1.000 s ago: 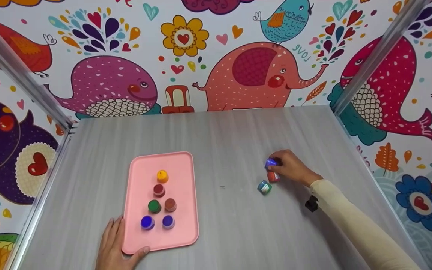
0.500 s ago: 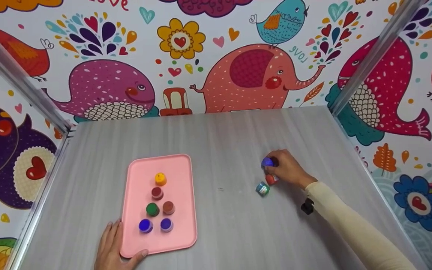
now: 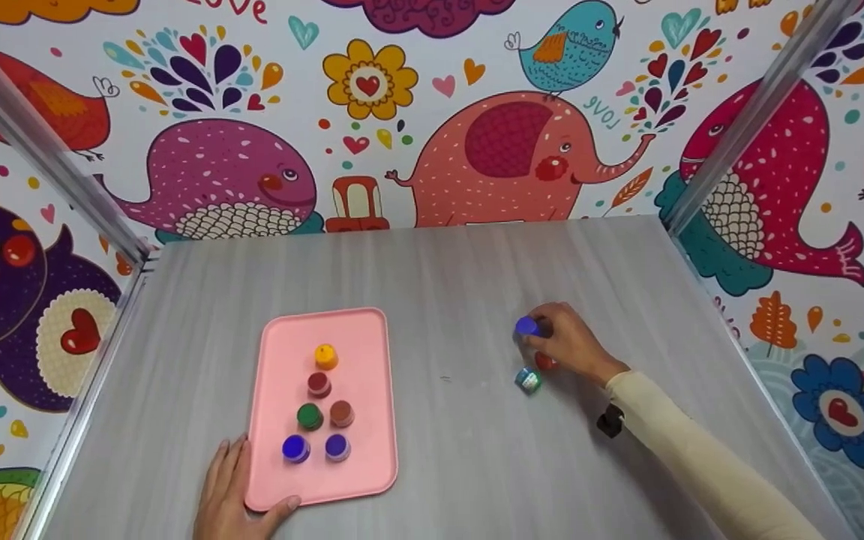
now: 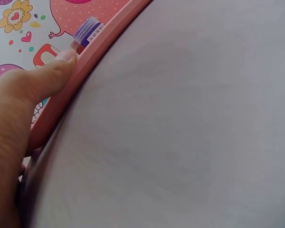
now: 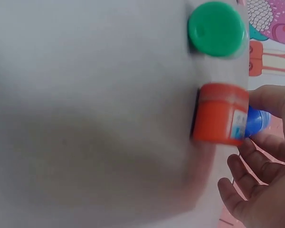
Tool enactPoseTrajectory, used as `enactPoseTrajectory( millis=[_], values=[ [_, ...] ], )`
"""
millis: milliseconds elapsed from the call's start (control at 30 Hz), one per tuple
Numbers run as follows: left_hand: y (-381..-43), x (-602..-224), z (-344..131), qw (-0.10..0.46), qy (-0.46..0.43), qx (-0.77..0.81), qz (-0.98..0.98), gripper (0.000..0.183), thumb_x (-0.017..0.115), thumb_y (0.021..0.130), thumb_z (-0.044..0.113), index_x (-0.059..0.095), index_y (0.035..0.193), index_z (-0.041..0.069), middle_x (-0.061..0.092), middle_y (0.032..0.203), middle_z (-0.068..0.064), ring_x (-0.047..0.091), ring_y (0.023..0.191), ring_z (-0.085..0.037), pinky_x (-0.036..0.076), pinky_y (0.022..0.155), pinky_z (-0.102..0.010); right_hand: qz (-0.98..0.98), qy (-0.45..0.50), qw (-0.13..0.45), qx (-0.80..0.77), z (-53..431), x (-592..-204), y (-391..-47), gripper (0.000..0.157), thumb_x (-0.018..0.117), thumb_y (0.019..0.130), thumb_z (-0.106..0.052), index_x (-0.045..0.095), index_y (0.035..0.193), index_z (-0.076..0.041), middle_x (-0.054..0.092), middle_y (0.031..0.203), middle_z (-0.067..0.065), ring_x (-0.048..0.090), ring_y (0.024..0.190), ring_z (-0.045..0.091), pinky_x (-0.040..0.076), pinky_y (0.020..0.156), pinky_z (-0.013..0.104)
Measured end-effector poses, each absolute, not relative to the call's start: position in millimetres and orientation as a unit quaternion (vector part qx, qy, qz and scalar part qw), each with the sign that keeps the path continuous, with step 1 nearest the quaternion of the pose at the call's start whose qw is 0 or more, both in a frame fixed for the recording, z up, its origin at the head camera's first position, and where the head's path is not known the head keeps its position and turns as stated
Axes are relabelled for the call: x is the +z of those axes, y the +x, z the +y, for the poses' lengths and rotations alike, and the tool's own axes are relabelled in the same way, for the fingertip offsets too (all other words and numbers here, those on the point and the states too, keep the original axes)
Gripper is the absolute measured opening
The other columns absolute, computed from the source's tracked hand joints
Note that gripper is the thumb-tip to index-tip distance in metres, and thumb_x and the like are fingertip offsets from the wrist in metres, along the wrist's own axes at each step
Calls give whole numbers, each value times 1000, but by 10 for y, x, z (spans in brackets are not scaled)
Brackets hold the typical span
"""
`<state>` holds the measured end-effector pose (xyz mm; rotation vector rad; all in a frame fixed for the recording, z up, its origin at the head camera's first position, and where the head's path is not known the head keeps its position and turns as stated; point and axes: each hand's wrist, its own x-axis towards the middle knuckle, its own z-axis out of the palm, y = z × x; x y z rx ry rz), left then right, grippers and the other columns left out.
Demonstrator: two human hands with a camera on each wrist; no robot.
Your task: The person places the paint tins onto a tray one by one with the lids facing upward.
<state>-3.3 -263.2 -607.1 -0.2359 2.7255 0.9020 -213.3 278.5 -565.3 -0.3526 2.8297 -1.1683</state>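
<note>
Left hand (image 4: 19, 99) along left edge, thumb laid across raised rim of pink plastic tray (image 4: 59, 100). Rim slants from lower left up to top. Just beyond thumb tip, small cylindrical jar (image 4: 89, 31), clear and purple, tilted in view, white label with dark characters too small to read. Sliver of reddish-brown object (image 4: 78, 46) between jar and thumb, mostly hidden. Behind, white printed wall (image 4: 40, 29): yellow flower, small hearts, coral elephant. Plain grey tabletop (image 4: 180, 118) filling rest.

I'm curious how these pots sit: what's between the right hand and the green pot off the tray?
A red pot lies between that green pot and the right hand, in head and right wrist views.
</note>
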Motion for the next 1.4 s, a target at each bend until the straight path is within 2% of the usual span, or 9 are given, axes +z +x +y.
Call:
enactPoseTrajectory(
  millis=[400, 800, 1067, 1400],
  values=[
    [-28, -6054, -2620, 128, -79, 314, 937, 145, 83, 80, 80, 13, 173, -7, 14, 178, -31, 3, 164, -55, 9, 127, -79, 906, -107, 36, -408, 2570, -5677, -2056, 34, 84, 95, -12, 72, 125, -3, 65, 124, 15, 65, 109, 28, 61, 100, 48],
    [22, -6115, -2624, 46, -43, 319, 946, 135, 84, 84, 73, 21, 171, -8, 25, 175, -31, 11, 162, -56, 17, 127, -78, 907, -134, 24, -398, 2388, -5734, -2070, 31, 83, 92, -9, 72, 120, -3, 68, 120, 13, 64, 111, 28, 57, 101, 49],
    [40, -6120, -2638, 63, -55, 325, 942, 139, 84, 82, 76, 17, 173, -6, 22, 176, -31, 8, 163, -56, 14, 127, -79, 905, -154, 21, -396, 2227, -5770, -2061, 28, 88, 92, -10, 73, 115, -4, 68, 114, 10, 63, 107, 24, 58, 96, 44],
    [33, -6124, -2635, 47, -50, 321, 945, 137, 84, 82, 76, 21, 172, -6, 26, 175, -30, 11, 163, -55, 15, 128, -77, 896, -187, 6, -403, 1990, -5821, -2076, 27, 90, 90, -8, 75, 112, -4, 70, 110, 7, 62, 109, 24, 56, 98, 44]
  ],
)
